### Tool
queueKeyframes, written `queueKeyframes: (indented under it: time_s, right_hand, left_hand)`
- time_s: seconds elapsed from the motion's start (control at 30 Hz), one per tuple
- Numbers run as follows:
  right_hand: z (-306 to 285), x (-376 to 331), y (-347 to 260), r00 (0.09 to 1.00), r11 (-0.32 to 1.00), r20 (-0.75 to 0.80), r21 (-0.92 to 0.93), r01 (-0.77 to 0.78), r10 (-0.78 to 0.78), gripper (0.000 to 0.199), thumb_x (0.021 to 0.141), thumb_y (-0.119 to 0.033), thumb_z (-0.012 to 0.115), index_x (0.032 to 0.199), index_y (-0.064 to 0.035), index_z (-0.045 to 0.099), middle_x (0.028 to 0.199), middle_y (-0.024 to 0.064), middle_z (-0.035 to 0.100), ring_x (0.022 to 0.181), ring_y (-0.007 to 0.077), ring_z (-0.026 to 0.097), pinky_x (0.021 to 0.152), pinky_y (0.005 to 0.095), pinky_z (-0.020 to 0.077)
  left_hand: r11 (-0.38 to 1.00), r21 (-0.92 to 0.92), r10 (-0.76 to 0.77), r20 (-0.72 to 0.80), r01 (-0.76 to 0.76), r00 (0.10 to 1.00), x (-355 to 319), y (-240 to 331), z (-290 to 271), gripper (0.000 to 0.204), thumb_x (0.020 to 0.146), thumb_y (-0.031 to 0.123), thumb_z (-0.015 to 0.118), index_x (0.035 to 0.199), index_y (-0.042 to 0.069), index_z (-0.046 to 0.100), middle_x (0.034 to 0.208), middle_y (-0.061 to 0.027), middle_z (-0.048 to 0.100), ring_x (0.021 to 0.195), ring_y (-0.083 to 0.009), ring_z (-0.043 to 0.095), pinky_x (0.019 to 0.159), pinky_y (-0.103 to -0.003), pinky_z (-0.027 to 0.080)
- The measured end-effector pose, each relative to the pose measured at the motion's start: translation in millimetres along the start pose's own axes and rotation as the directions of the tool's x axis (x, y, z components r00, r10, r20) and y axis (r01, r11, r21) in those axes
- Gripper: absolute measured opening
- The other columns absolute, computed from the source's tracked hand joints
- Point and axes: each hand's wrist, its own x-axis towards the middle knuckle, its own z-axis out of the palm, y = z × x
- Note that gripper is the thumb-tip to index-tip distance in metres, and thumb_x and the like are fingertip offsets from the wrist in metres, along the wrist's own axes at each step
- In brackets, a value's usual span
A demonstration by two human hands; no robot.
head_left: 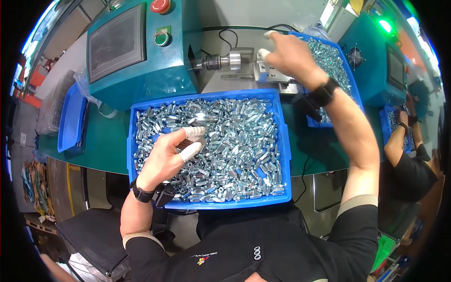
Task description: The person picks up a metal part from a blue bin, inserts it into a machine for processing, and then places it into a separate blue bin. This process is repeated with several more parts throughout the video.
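My left hand (165, 157) is curled over the near blue tray (209, 205), which is heaped with small shiny metal fittings (230, 155). White finger covers sit on its thumb and fingertips, which are bent toward each other; what lies between them is hard to make out. My right hand (292, 55) is raised at the metal clamping block (270, 73) of the machine, thumb and forefinger spread apart with nothing seen between them. White covers are on those tips too. Left of the block, the round steel chuck (235, 61) sticks out from the green machine (141, 51).
A second blue tray of fittings (329, 58) stands at the right, beneath my right forearm. Stacked blue trays (70, 117) lie at the left end of the green table (324, 150). Another green machine (371, 61) and a co-worker's arms (399, 134) are at the far right.
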Motion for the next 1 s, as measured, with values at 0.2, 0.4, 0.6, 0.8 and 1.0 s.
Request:
queueKeyframes:
  time_s: [0.2,0.4,0.6,0.8,1.0]
  right_hand:
    - [-46,-51,75,0.984,0.901,0.017,-0.403,-0.157,0.179,0.047,0.095,-0.036,0.073,0.130,-0.0059,0.070,0.112,0.0218,0.075,0.103,0.0391,0.072,0.090,0.0483,0.0569]
    - [-18,-96,7,0.947,0.910,0.092,0.320,0.263,-0.307,0.031,0.094,-0.017,0.075,0.122,-0.0061,0.072,0.108,0.0139,0.073,0.099,0.0321,0.072,0.083,0.0376,0.0583]
    - [19,-105,-36,0.793,0.825,0.233,0.110,0.554,-0.563,0.012,0.092,-0.008,0.070,0.104,-0.0057,0.070,0.094,0.0115,0.063,0.087,0.0346,0.066,0.074,0.0427,0.0562]
    - [3,-103,-24,0.858,0.866,0.129,0.143,0.480,-0.497,0.013,0.092,-0.005,0.071,0.106,-0.0047,0.072,0.095,0.0076,0.067,0.082,0.0268,0.067,0.072,0.0372,0.0555]
    - [12,-66,0,0.999,0.652,0.039,0.756,-0.054,0.038,0.018,0.097,-0.010,0.074,0.113,-0.0027,0.074,0.100,0.0029,0.075,0.082,0.0101,0.067,0.070,0.0271,0.0519]
  left_hand:
    - [0.997,-0.005,0.081,-0.003,-0.081,0.997,-6,2,-5,0.036,0.101,0.017,0.070,0.133,0.000,0.068,0.108,-0.0100,0.079,0.093,-0.0139,0.072,0.086,-0.031,0.057]
    - [0.995,-0.021,0.097,0.035,-0.096,0.995,-5,1,-3,0.035,0.102,0.017,0.069,0.133,0.001,0.069,0.106,-0.0074,0.078,0.091,-0.0120,0.071,0.085,-0.029,0.056]
    - [0.997,-0.075,-0.010,0.035,0.013,0.999,3,-9,-1,0.035,0.104,0.017,0.067,0.135,0.001,0.067,0.109,-0.0066,0.077,0.097,-0.0126,0.070,0.091,-0.030,0.056]
    - [0.997,-0.063,0.036,-0.006,-0.037,0.999,2,-10,-2,0.035,0.102,0.019,0.069,0.134,0.002,0.069,0.103,-0.0060,0.077,0.091,-0.0114,0.069,0.085,-0.030,0.056]
    - [0.999,-0.001,0.033,0.068,-0.033,0.997,-1,-1,-3,0.035,0.103,0.017,0.069,0.134,0.001,0.068,0.106,-0.0074,0.077,0.094,-0.0121,0.070,0.088,-0.031,0.056]
